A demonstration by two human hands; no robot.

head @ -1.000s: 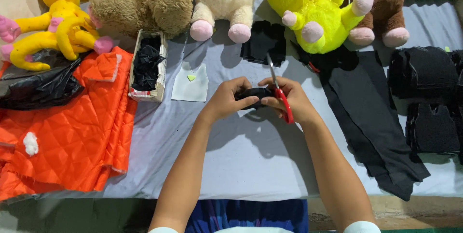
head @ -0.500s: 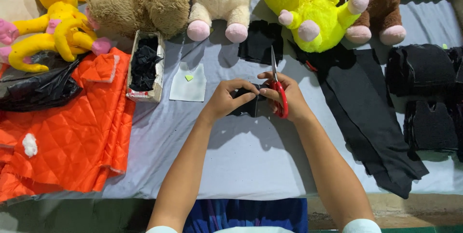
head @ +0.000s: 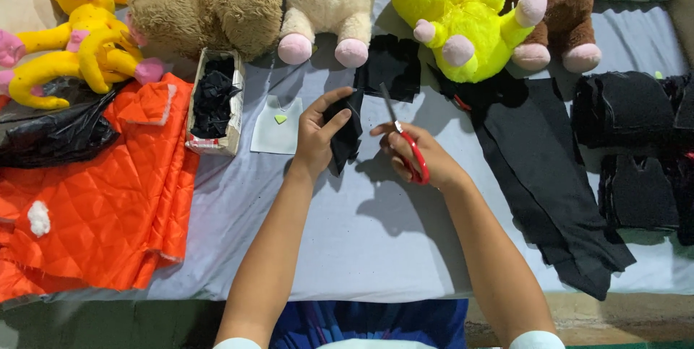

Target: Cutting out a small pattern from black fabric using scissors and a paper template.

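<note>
At the far left of the frame you see an orange quilted fabric (head: 94, 204) spread over the table (head: 376, 240), with a yellow plush toy (head: 76, 27) above it in the upper left corner. Just right of the fabric stands a narrow cardboard box (head: 217, 103) full of black scraps, and beside it lies a pale paper pattern (head: 277, 126). Near the centre your left hand (head: 316, 134) pinches a small piece of black felt (head: 345, 132), its grip clenched on the cloth and holding it just above the table. Just right of it your right hand (head: 416, 155) is wrapped around the red-handled scissors (head: 405, 143), blade pointing up-frame beside the felt. Further right a long black cloth (head: 553, 190) lies flat.
</note>
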